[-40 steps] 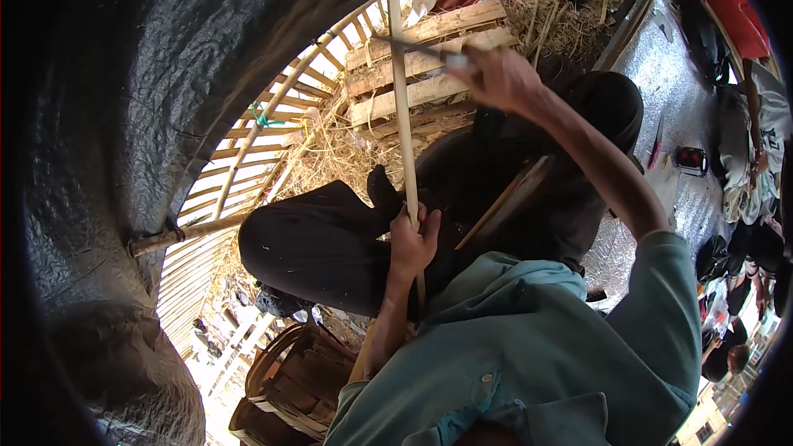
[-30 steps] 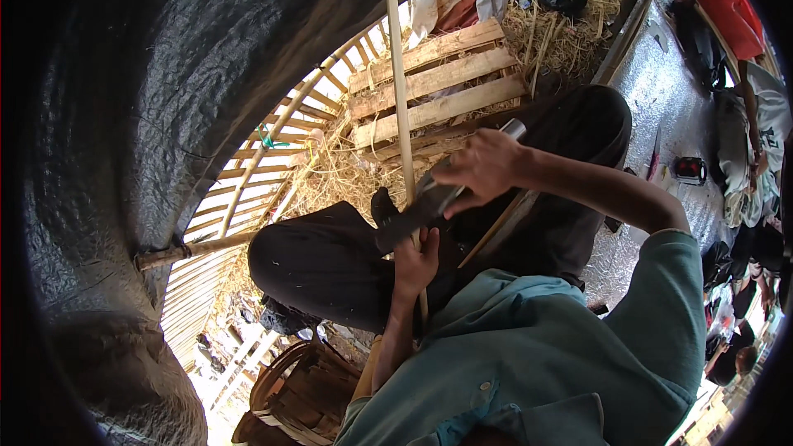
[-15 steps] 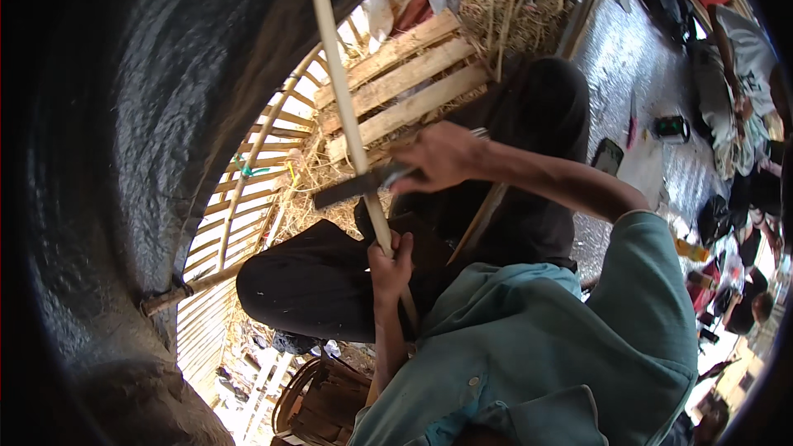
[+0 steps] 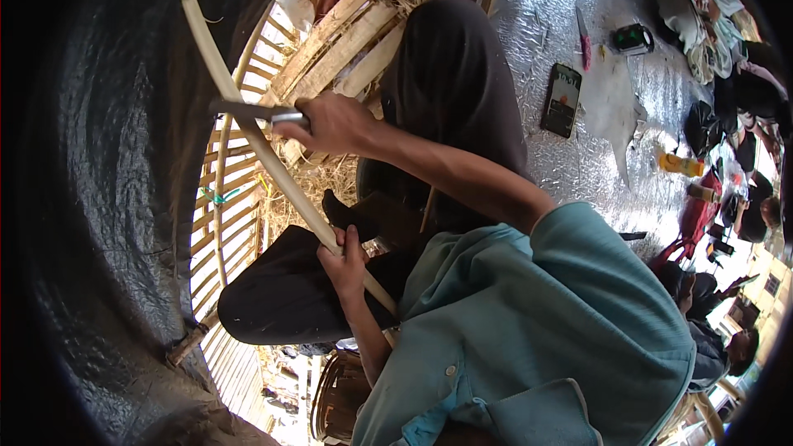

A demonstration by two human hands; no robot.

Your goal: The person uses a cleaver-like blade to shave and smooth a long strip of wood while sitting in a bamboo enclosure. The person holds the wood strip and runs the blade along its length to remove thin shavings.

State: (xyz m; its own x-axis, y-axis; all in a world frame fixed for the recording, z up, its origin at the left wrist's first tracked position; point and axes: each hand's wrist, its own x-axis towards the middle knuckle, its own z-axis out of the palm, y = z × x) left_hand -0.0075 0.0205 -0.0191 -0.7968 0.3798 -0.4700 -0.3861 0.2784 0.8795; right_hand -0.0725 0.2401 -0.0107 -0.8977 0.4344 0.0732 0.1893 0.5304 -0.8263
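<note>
A long pale bamboo strip (image 4: 285,177) runs slantwise from beside my body up to the far left. Toward its lower part, over my folded leg, my left hand (image 4: 343,264) is closed around it. In my right hand (image 4: 334,122) is a knife (image 4: 239,108) with a dark blade and a shiny metal collar; my fingers hide most of its handle. The blade lies across the strip, well beyond my left hand. Thin shavings curl from the strip's far end.
Wooden slats (image 4: 330,41) and straw lie ahead, with a bamboo slat fence (image 4: 223,190) at left beside dark sheeting (image 4: 116,157). On the silvery mat at right are a phone (image 4: 562,101), a pink-handled knife (image 4: 585,48) and a yellow packet (image 4: 681,165). Other people sit farther right.
The knife in my right hand has slid outward along the strip toward its far end. The strip leans more to the left now, with shavings at its tip. The whole view has shifted.
</note>
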